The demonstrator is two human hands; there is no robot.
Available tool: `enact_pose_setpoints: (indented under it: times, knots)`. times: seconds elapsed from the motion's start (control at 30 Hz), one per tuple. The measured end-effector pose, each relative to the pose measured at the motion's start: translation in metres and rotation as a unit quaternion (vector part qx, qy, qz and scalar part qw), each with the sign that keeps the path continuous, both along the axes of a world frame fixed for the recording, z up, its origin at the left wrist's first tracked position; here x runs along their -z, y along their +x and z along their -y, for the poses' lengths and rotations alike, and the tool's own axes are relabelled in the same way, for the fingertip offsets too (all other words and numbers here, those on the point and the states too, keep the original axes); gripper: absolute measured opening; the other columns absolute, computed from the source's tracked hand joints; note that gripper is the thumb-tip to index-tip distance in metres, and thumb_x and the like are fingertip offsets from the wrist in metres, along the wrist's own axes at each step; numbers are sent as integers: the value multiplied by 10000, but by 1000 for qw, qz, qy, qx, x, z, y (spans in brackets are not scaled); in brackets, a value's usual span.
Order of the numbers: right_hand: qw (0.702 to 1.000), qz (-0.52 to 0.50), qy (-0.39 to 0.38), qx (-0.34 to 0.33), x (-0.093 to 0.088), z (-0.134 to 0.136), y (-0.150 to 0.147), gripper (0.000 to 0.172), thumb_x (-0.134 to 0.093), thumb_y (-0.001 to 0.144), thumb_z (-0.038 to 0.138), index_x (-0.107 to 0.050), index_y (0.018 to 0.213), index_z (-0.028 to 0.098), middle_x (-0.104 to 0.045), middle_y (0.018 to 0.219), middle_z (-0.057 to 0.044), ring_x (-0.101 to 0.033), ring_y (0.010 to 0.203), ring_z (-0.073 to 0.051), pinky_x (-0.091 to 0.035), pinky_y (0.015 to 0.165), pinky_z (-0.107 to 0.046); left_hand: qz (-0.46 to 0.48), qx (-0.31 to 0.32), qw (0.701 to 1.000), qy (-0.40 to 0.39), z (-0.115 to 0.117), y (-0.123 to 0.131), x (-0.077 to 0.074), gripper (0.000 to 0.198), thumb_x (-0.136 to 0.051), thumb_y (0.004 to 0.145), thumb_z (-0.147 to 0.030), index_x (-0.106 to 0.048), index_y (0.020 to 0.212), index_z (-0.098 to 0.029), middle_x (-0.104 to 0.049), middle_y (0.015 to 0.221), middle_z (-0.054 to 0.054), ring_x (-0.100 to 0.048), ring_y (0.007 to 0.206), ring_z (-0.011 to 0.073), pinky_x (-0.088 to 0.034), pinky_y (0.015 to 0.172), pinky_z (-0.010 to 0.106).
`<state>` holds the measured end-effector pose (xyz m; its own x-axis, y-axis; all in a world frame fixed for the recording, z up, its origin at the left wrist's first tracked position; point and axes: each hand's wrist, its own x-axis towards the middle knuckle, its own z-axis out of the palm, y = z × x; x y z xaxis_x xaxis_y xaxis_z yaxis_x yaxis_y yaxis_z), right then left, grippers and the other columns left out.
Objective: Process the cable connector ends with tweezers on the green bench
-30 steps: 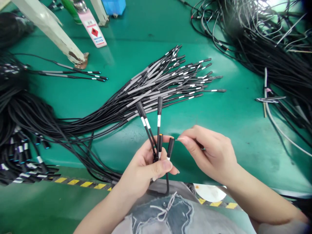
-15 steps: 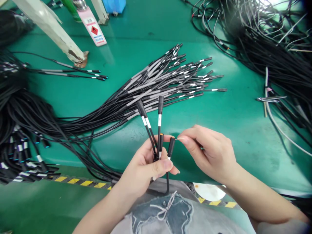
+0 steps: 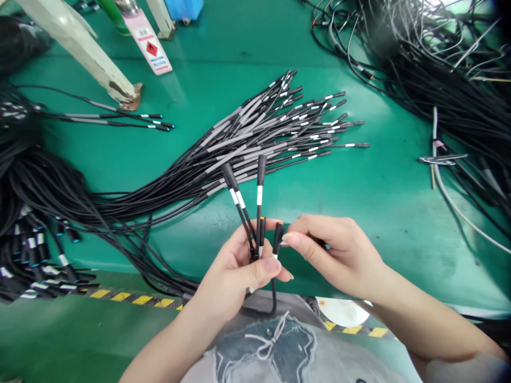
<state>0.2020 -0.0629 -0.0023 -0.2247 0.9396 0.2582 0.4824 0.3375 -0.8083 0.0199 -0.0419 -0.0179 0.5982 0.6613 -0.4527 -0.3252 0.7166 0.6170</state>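
My left hand is closed round several black cables with white labels, their ends fanned upward. A black connector stands tallest in the bunch. Two shorter connectors show orange tips; the right-hand orange-tipped connector leans outward by my thumb, its cable looping down toward my lap. Beside that connector is my right hand, thumb and forefinger pinched together at its side. Whatever lies in the pinch is too small to make out. Behind both hands, a bundle of labelled cables with grey ribbed sleeves lies on the green table.
Dark cable heaps lie at left and right. Small metal snips rest near the right heap, by a white cable. A pink bottle and a worn white post stand at the upper left.
My right hand has moved slightly down and left, from the connector's orange tip to its side. My left hand still holds the cables, nearly unmoved.
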Motion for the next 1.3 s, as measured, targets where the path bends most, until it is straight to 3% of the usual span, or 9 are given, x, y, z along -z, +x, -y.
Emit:
enact_pose_setpoints:
  times: [0.2,0.37,0.43,0.53,0.7,0.87,1.03,1.17,1.3]
  knots:
    - [975,-165,-128,70,-3,0,4,133,-595,954,323,-617,913,199,-653,742,14,-580,620,-89,-460,550,-182,7,28,999,21,-1,-1,0,212,-745,813,-252,-715,1008,-176,-701,639,36,-381,424,25,-242,434,173]
    - [914,-303,-268,-18,0,-1,3,143,-611,940,244,-640,1070,192,-702,840,-13,-663,794,-115,-533,737,-216,20,61,998,14,-3,-2,1,153,-738,802,-264,-727,896,-144,-711,627,62,-318,405,26,-198,416,195]
    - [898,-333,-285,-35,1,-3,3,95,-609,941,238,-656,1003,185,-686,813,-5,-640,770,-96,-516,730,-201,21,71,997,9,-2,-1,1,166,-737,800,-278,-732,896,-142,-709,621,64,-320,402,30,-200,408,193]
    - [892,-344,-293,-21,3,-5,2,142,-636,926,305,-634,896,167,-633,749,2,-554,658,-79,-451,598,-190,-1,55,998,-2,-1,0,1,156,-750,796,-289,-740,892,-166,-697,608,40,-366,417,32,-235,410,168]
    - [895,-338,-291,31,9,-6,0,282,-698,870,412,-590,792,164,-467,674,42,-353,529,-51,-316,467,-199,-61,1,997,-40,1,3,-3,210,-884,602,-228,-705,704,-185,-657,607,-23,-553,506,58,-415,521,160]
    - [925,-282,-241,78,8,-3,0,246,-544,976,410,-673,994,201,-520,697,27,-414,549,-69,-333,467,-205,-68,-10,997,-39,0,2,-7,185,-862,647,-253,-702,673,-166,-673,594,-2,-517,466,42,-359,481,153]
    - [989,-68,-85,99,-2,4,1,233,-464,1012,271,-690,1012,213,-591,696,17,-556,630,-94,-434,560,-214,-63,-33,997,-35,0,2,-8,167,-859,655,-236,-707,673,-168,-696,595,14,-528,460,41,-326,455,138]
    - [998,17,-10,57,-3,8,-3,97,-521,976,172,-615,978,195,-669,769,16,-603,624,-84,-463,574,-194,-51,-40,997,-36,-1,3,-9,169,-863,648,-213,-702,659,-160,-698,600,12,-589,487,54,-333,451,122]
    - [997,60,24,41,1,9,-4,89,-519,975,153,-574,915,190,-644,732,18,-568,599,-86,-439,551,-196,-45,-40,998,-36,-2,3,-8,158,-857,658,-196,-705,660,-156,-695,623,-1,-611,503,54,-337,447,114]
